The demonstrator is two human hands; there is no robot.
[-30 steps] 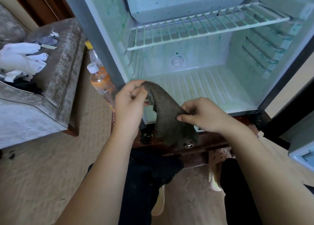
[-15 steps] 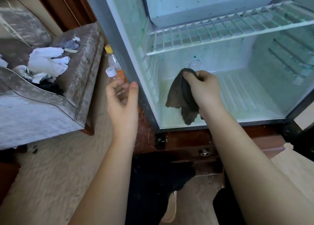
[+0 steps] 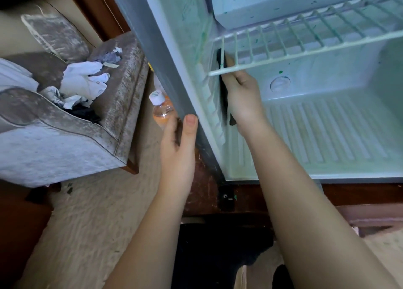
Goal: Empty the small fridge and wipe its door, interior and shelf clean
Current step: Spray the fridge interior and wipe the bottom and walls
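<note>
The small fridge (image 3: 327,125) stands open, its pale interior flecked with green stains. A white wire shelf (image 3: 305,42) spans its upper part. My right hand (image 3: 242,96) reaches inside just under the shelf's left end and holds a dark cloth (image 3: 224,101) against the left inner wall. Most of the cloth is hidden behind that hand. My left hand (image 3: 178,140) grips the fridge's left front edge (image 3: 165,75), thumb on the front face and fingers round the outer side.
A bottle of orange drink with a white cap (image 3: 161,110) stands just left of the fridge, behind my left hand. A grey armchair (image 3: 65,140) with crumpled white laundry (image 3: 82,81) sits further left. The fridge rests on a dark wooden cabinet (image 3: 244,199).
My left hand let go of the cloth, then took hold of the fridge's left edge. My right hand carried the cloth into the fridge and up against the left wall under the shelf.
</note>
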